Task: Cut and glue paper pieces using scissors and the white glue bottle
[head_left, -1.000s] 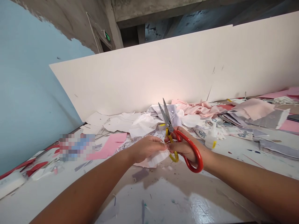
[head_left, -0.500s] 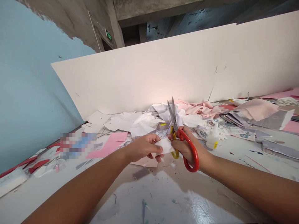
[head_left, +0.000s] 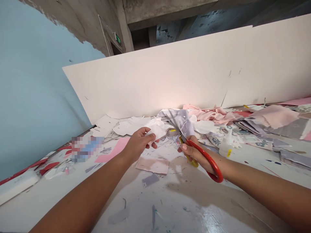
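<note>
My left hand (head_left: 139,141) pinches a small white piece (head_left: 152,134), either cloth or paper, between thumb and fingers. Wrapped around a pair of red-handled scissors (head_left: 208,158), my right hand (head_left: 195,154) holds them with the blades pointing up and away; the blades are blurred. A yellow strip with dark marks (head_left: 192,161), like a tape measure, loops by the right fingers. The two hands are apart. Below them lie a pale pink cloth piece (head_left: 155,165) and a small grey scrap (head_left: 150,180) on the white table (head_left: 179,207).
White offcuts (head_left: 128,126) and crumpled pink cloth (head_left: 213,115) pile along the upright white board (head_left: 165,81). A clear squeeze bottle (head_left: 225,145) stands right of my right hand. Printed and grey cloth scraps (head_left: 264,142) spread at right; a pink sheet (head_left: 111,151) lies at left.
My hands have moved apart. The left, with the white piece, went left and up; the right, with the scissors, drew right, off the white piece. The view has shifted slightly.
</note>
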`<control>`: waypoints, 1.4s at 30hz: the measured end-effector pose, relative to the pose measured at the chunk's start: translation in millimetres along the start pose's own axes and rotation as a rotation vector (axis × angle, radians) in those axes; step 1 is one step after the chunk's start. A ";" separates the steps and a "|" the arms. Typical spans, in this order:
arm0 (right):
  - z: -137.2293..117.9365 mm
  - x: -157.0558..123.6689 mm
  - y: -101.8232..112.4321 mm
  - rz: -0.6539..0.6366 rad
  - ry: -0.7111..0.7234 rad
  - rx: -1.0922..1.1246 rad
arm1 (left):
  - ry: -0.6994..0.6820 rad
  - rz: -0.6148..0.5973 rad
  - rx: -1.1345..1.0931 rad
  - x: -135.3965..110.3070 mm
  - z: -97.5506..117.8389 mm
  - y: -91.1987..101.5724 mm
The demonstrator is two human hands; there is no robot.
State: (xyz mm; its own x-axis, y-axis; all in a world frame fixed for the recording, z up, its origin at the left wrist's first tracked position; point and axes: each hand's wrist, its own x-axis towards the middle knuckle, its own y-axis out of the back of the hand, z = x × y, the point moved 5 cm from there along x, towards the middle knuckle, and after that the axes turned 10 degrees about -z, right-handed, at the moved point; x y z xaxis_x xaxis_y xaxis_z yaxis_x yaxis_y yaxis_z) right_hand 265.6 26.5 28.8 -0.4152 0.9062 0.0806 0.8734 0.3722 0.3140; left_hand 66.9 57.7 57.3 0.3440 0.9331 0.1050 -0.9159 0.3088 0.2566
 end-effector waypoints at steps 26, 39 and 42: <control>-11.9 -4.1 -7.6 -0.045 0.001 -0.677 | -0.101 0.032 -0.014 -9.7 3.0 -11.5; -12.9 -4.6 -10.3 -0.079 -0.039 -0.629 | -0.098 0.005 0.024 -11.4 3.6 -13.2; -13.2 -4.3 -11.0 -0.079 -0.035 -0.621 | -0.101 0.003 0.019 -11.0 3.2 -13.4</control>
State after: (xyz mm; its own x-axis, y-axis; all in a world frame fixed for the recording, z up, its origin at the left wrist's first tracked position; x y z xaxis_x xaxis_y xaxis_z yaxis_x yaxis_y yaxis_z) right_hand 254.4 15.9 37.5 -0.4552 0.8904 0.0071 0.5250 0.2619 0.8098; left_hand 76.1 42.7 55.8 0.3612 0.9103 0.2022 -0.9132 0.3014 0.2744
